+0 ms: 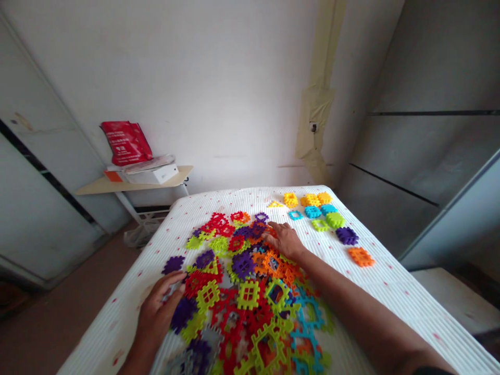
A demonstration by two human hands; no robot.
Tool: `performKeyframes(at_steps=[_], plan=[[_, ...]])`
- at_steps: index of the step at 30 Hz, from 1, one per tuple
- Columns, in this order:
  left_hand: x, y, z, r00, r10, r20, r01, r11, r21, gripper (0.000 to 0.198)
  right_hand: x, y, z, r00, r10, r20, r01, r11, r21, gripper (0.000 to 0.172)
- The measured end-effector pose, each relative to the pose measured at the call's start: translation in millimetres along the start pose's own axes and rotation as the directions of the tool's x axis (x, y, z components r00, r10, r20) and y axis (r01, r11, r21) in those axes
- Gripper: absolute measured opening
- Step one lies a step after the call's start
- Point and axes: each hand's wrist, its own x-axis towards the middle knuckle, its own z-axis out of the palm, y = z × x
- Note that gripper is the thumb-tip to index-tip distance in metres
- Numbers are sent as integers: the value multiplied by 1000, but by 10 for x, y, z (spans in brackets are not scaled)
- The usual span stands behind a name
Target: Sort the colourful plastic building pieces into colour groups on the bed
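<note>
Bare right forearm [363,312] across the frame at 5 o'clock, ending in a right hand [284,240] near centre, fingers [272,229] spread and resting on the far side of a mixed heap of flat, notched, square plastic building pieces [242,291] in red, purple, lime, orange and blue. Left hand [156,312] at 7 o'clock, fingers [169,284] curled and close together at the heap's near edge; whether pinching a piece, impossible to tell. Beneath the heap, a white ribbed mattress [394,297] flecked with red. At 1 o'clock, well apart from the heap, small single-colour groups of yellow pieces [310,199], cyan pieces [312,211], lime pieces [335,220], purple pieces [347,236] and orange pieces [361,257]. Judged step in hand: picking through the heap. Next move calls for a firm pinch on one piece, lifted clear of its neighbours. At 10 o'clock, a red paper bag [125,143] on a cream shelf [133,183].
</note>
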Motion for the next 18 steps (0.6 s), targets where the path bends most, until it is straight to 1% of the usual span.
performKeyframes(at_steps=[3,6,9,11,14,18], plan=[[-2,9,-8,1000,4,-8,-4,1000,-8,44,-61,-5,-23,997,-68,-41,70,996,46,57],[1,8,-14,1000,-2,-19,1,999,-34,43,-151,96,-64,988,-109,-112,124,982,139,50],[3,16,-20,999,-13,-49,9,997,-78,42,-299,296,-120,974,-77,-213,121,972,201,46],[2,43,-26,997,-34,-73,26,994,-108,42,-440,447,-161,967,-50,-250,112,965,236,46],[0,108,-37,992,-73,-103,59,989,-139,43,-690,627,-219,976,15,-216,53,950,308,45],[-3,163,-47,987,-117,-111,100,984,-147,44,-964,713,-275,985,117,-126,-61,924,378,46]])
